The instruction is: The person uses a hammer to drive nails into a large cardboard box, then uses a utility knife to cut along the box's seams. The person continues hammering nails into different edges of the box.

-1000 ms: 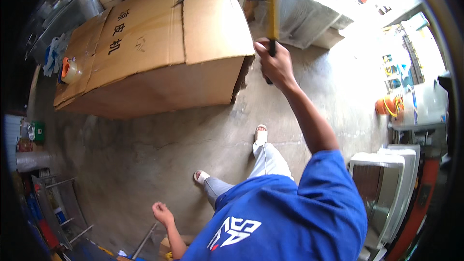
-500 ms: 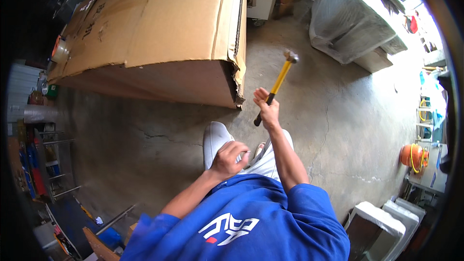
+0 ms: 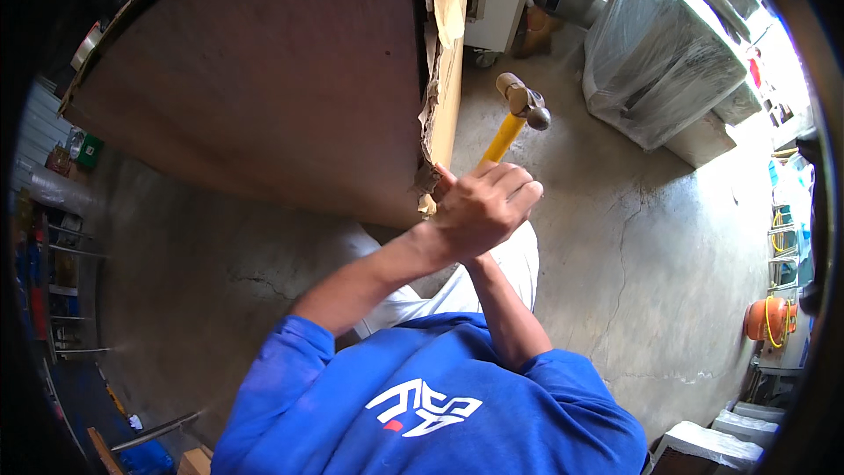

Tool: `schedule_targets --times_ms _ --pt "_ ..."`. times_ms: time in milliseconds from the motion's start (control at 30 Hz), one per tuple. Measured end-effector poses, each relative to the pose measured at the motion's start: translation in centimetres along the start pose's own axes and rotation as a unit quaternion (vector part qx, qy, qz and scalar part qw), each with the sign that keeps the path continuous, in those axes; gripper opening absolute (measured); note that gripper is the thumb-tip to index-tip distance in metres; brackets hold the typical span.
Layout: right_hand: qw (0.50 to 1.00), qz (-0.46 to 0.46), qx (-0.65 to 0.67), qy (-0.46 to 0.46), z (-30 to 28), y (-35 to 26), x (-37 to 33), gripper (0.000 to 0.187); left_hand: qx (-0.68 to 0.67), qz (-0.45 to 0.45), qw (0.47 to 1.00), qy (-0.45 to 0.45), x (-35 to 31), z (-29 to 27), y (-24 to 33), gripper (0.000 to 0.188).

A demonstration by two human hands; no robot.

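White lettering [image 3: 425, 406] on blue shirt [image 3: 519, 405]

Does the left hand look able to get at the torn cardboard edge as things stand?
Probably yes: the left hand is right beside the torn cardboard edge, nothing visible stands between them, and the hammer head is off to the right.

1. Cannot see the right hand beyond its wrist [image 3: 480, 267], covered by the left hand [image 3: 488, 208].
2. Cannot see the grip of the hammer [image 3: 507, 133] either.
3. Cannot follow the cardboard box [image 3: 255, 88] past the top edge.
4. Cannot make out clutter [image 3: 37, 286] along the left rim.
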State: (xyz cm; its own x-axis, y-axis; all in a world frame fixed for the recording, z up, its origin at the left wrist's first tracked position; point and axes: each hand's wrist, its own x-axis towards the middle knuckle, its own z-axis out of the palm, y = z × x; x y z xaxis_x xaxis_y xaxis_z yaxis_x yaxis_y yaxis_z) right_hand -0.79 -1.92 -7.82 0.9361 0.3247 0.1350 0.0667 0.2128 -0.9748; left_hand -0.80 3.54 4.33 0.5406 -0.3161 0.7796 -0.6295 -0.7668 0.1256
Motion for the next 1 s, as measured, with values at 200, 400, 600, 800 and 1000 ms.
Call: schedule_targets --times_ms 200,400,600,800,1000 --pt "0.997 0.051 0.05 -0.031 -0.7 0.1 0.5 0.031 0.175 0.036 0.983 -0.042 0.6 -3.8 -3.9 0.021" --pt "0.98 0.085 0.156 -0.087 -1.3 -1.6 0.9 0.06 0.292 0.027 0.944 -0.15 -0.3 -3.4 -4.7 0.018" --pt "0.957 0.076 0.257 -0.112 -2.0 0.6 1.9 0.059 0.35 0.01 0.902 -0.253 -0.3 -4.4 -3.9 0.006" --pt "0.919 0.107 0.375 -0.062 -1.3 3.0 2.0 0.056 0.415 -0.022 0.908 -0.052 -2.4 -5.3 -3.4 0.013" --pt "0.894 0.122 0.427 -0.062 -1.3 3.9 1.9 0.053 0.455 -0.062 0.881 0.112 -4.5 -3.3 -4.8 0.016"
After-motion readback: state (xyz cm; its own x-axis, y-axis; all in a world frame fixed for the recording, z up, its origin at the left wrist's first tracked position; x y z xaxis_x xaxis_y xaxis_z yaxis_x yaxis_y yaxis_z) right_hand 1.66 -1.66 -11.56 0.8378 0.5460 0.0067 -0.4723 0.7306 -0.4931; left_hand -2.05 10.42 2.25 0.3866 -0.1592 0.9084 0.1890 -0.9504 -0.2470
